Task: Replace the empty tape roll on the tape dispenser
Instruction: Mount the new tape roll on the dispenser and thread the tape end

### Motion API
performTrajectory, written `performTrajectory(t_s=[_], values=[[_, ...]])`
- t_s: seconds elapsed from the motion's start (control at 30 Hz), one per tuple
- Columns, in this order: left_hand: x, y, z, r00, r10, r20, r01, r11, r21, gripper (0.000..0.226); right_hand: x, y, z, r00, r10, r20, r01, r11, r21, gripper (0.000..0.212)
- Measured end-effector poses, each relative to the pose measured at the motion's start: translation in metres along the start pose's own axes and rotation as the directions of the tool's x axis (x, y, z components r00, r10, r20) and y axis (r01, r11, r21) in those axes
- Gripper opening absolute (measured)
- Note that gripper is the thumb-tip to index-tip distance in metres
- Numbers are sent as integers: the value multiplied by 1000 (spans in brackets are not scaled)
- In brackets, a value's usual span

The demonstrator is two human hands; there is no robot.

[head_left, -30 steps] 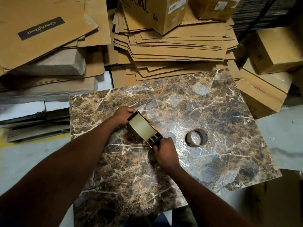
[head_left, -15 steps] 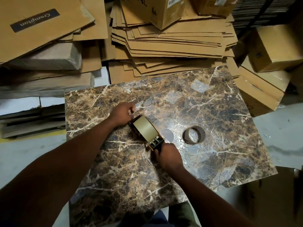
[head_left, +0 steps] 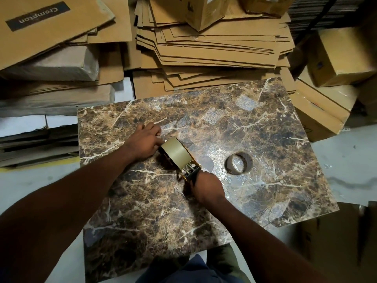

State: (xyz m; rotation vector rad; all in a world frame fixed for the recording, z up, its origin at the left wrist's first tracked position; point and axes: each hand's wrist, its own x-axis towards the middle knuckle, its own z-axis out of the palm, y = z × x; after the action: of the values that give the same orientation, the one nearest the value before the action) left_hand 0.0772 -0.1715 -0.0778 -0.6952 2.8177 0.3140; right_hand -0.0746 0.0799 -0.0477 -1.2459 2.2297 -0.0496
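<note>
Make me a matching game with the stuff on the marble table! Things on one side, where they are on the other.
Things:
1. empty tape core
2. new tape roll
3. left hand
4. right hand

Places:
A. gripping the tape dispenser handle
B. lying alone on the marble table
C. at the roll's far end
D. sitting in the dispenser

Pairs: 1-B, 2-D, 3-C, 4-A

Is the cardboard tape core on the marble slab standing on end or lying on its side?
Standing on end: the cardboard core shows its open ring facing up.
</note>
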Motion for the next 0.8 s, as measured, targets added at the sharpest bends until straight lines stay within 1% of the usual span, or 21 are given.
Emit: performTrajectory(t_s=[0.1,0.27,0.4,0.47,0.5,0.6,0.8], values=[[-3,3,-4,999,-8,35,6,998,64,32,-2,0,-2,1000,7,13,-7,1000,-7,28],[-2,14,-15,996,-44,81,39,997,61,33,-10,4,-7,999,15,46,-13,999,-34,21],[1,21,-17,988,-104,115,99,994,45,32,-19,8,-10,997,41,61,-40,999,-16,18],[3,25,-19,981,-134,141,128,990,51,35,-26,14,-9,997,43,69,-40,998,-39,18],[3,28,-20,978,-146,151,138,988,61,38,-31,18,-9,997,41,69,-37,998,-56,18],[2,36,-22,971,-173,162,161,983,86,47,-44,30,-5,996,48,73,-45,998,-37,19],[0,63,-27,949,-260,179,229,957,178,75,-70,49,-3,994,67,82,-68,998,11,26]])
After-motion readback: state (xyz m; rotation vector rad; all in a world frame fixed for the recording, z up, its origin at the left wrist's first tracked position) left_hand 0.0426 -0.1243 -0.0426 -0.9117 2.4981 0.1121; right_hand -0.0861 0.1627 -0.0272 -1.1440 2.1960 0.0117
